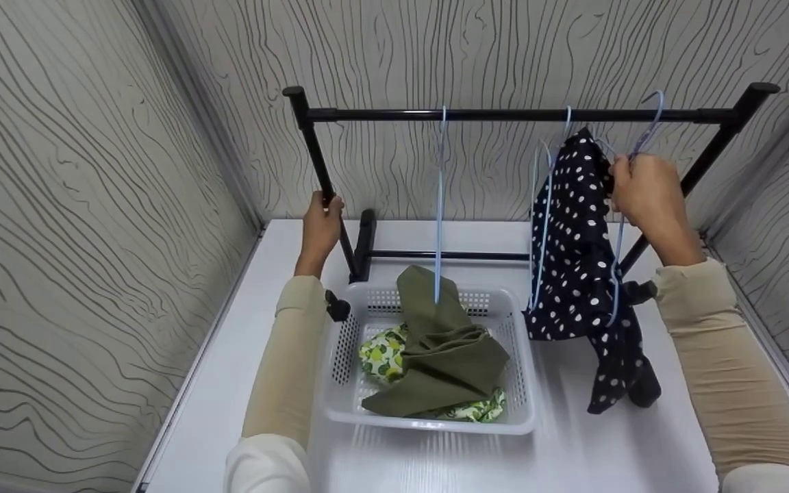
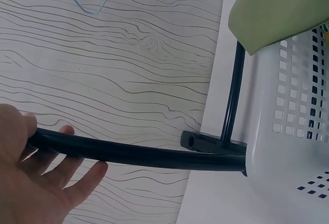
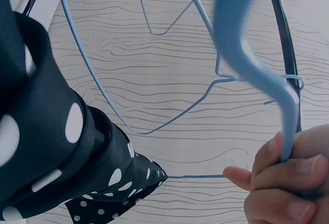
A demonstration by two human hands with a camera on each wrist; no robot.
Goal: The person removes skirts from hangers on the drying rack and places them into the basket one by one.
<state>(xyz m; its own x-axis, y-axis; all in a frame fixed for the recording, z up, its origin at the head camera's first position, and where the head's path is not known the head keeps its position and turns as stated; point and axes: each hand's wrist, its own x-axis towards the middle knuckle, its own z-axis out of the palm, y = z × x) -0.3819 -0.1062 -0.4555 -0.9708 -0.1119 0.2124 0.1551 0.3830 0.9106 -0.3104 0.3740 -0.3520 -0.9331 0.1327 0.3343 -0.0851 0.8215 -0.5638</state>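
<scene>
My left hand (image 1: 320, 226) holds the left post (image 1: 317, 154) of a black clothes rack, with thumb and fingers round it in the left wrist view. At the right end of the rack, my right hand (image 1: 651, 195) grips a blue wire hanger (image 1: 656, 113) below its hook. A navy cloth with white dots (image 1: 572, 226) hangs from this hanger, its lower end above the white table. In the right wrist view the fingers curl round the blue wire (image 3: 288, 131). Whether the hook rests on the rail, I cannot tell.
Other blue hangers (image 1: 440, 205) hang on the black rail (image 1: 504, 115). Under them stands a white perforated basket (image 1: 429, 426), holding an olive cloth (image 1: 446, 390) and a green-and-yellow patterned cloth (image 1: 382, 352). Wood-patterned walls (image 1: 93, 205) enclose the table.
</scene>
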